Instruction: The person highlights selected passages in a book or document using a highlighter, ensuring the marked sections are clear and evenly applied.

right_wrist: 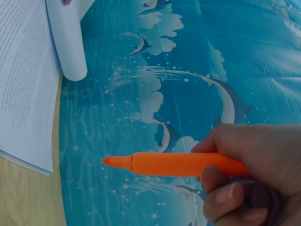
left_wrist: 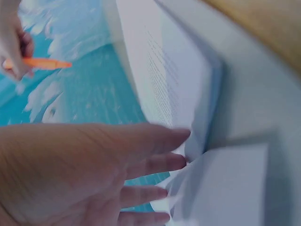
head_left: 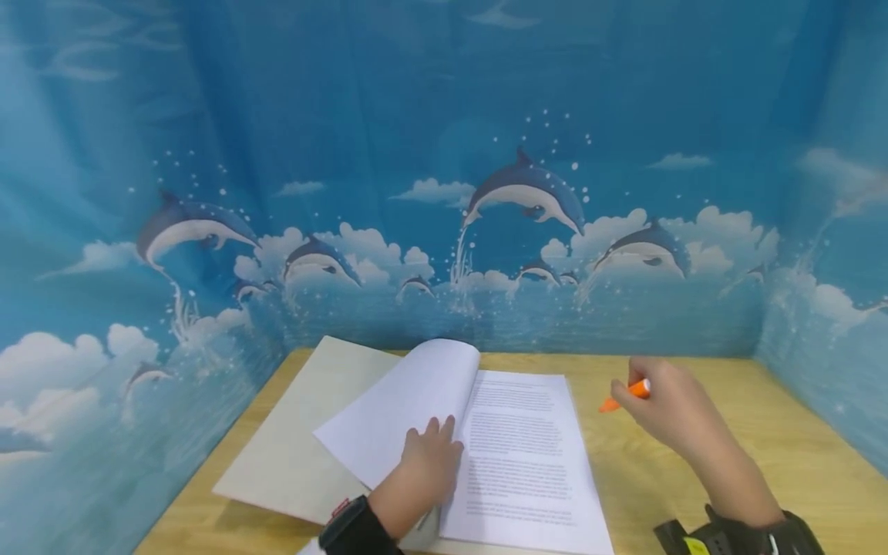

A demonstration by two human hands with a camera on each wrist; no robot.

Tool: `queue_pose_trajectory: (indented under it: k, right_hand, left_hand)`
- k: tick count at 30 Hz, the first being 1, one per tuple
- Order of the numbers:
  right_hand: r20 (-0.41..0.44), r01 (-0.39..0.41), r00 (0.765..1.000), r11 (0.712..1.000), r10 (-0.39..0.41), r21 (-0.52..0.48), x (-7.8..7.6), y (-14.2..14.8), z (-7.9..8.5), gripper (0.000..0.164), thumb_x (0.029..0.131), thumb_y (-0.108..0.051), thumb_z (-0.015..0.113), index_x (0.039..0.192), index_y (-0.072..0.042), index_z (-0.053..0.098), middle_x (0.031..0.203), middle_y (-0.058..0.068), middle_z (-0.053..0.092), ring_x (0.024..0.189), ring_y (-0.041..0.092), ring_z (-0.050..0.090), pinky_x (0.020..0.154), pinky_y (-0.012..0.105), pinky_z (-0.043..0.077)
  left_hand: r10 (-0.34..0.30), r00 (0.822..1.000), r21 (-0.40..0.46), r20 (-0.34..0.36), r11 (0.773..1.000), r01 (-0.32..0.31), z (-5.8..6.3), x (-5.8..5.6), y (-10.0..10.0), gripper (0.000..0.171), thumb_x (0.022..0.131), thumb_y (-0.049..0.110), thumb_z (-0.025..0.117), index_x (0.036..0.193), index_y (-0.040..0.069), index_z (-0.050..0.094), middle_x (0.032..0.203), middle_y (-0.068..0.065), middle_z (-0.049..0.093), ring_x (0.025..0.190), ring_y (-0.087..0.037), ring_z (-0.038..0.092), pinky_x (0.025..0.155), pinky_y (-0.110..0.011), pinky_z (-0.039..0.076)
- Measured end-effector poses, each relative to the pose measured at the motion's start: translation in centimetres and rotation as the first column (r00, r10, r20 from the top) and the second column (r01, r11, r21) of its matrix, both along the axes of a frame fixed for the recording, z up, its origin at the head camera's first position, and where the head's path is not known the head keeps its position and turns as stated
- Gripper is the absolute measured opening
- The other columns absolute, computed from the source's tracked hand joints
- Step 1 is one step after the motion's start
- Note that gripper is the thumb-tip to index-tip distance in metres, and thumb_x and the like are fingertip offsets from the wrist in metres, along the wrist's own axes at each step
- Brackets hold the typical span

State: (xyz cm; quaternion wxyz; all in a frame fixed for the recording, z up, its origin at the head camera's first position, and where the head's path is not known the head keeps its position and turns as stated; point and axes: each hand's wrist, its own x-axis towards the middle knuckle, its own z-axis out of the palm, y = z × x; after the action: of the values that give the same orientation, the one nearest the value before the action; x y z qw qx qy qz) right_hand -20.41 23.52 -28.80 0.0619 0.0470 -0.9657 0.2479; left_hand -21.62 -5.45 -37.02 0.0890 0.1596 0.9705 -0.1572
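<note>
My right hand [head_left: 669,401] grips an orange highlighter [head_left: 627,395] above the table, to the right of an open document. In the right wrist view the highlighter [right_wrist: 183,163] points left with its tip uncovered, pinched between thumb and curled fingers. My left hand [head_left: 428,462] lies with straight, spread fingers at the fold between a turned-over white sheet [head_left: 395,408] and the printed page [head_left: 520,455]. Seen from the left wrist, the fingertips [left_wrist: 176,139] are right at the sheets' edge. The turned sheet curls up at its far end.
Under the sheets on the left lies a cream cover [head_left: 291,432], flat on the wooden table [head_left: 694,478]. A blue curtain [head_left: 388,116] printed with dolphins and clouds stands behind the table and along both sides. Dark bands are on both wrists.
</note>
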Motion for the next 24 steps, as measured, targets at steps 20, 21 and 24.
queue_pose_trajectory:
  k: [20,21,24]
  right_hand:
    - [-0.071,-0.032,0.997,0.999,0.034,0.03,-0.1,-0.9,-0.9,0.022,0.088,-0.023,0.06,0.075,-0.009,0.05,0.057,0.002,0.044,0.046,0.014,0.037,0.043,0.027,0.031]
    - [-0.076,-0.036,0.996,0.999,0.038,0.033,-0.1,-0.9,-0.9,0.021,0.088,-0.023,0.06,0.075,-0.009,0.05,0.057,0.002,0.043,0.046,0.014,0.037,0.043,0.027,0.03]
    - [-0.094,-0.044,0.994,0.998,0.048,0.041,-0.1,-0.9,-0.8,0.02,0.087,-0.022,0.061,0.075,-0.009,0.05,0.058,0.002,0.044,0.047,0.014,0.037,0.044,0.027,0.03]
  left_hand:
    - [-0.011,0.998,-0.304,0.055,0.952,0.027,1.2,-3.8,1.8,0.112,0.046,0.086,0.06,0.14,0.027,0.041,0.151,-0.001,0.029,0.141,-0.025,0.018,0.109,-0.049,0.024]
    - [0.018,0.998,-0.257,0.063,0.967,-0.002,1.1,-3.8,1.6,0.114,0.045,0.085,0.061,0.14,0.026,0.041,0.151,-0.003,0.029,0.14,-0.026,0.022,0.107,-0.05,0.028]
    - [0.103,0.987,-0.09,0.125,0.992,-0.092,0.6,-4.0,1.0,0.117,0.044,0.083,0.065,0.142,0.024,0.039,0.149,-0.008,0.032,0.136,-0.03,0.031,0.101,-0.05,0.036]
